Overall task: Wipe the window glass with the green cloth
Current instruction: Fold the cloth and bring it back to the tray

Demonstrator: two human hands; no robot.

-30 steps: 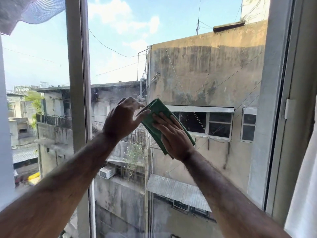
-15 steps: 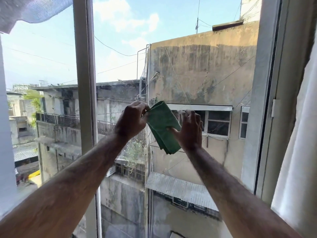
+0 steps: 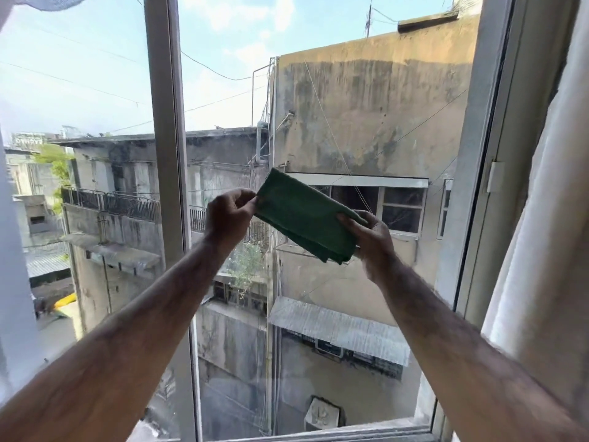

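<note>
Cloth: one green cloth (image 3: 304, 215), folded into a thick pad, held up in front of the middle of the large window pane (image 3: 366, 106); whether it touches the glass cannot be told.
Left hand: the left hand (image 3: 228, 215) is closed in a pinch on the cloth's upper left edge, thumb and fingers meeting on the fabric.
Right hand: the right hand (image 3: 371, 240) grips the cloth's lower right end, thumb over the top fold, fingers underneath.
Stage: judging by the grip, the cloth is being folded or straightened, not pressed flat for a stroke.
Done: hard to say; the pane looks fairly clear in the middle, but no wet streaks or wiped patches show which parts have been covered.
Left: the wiping itself, it seems, at least of the upper part and the corners near the frame (image 3: 165, 186); the narrower pane to the left of the frame bar also shows no sign either way.
Count: one cloth, two hands, two panes in view, one upright frame bar between them, one pale curtain (image 3: 541, 250) at the right edge.
</note>
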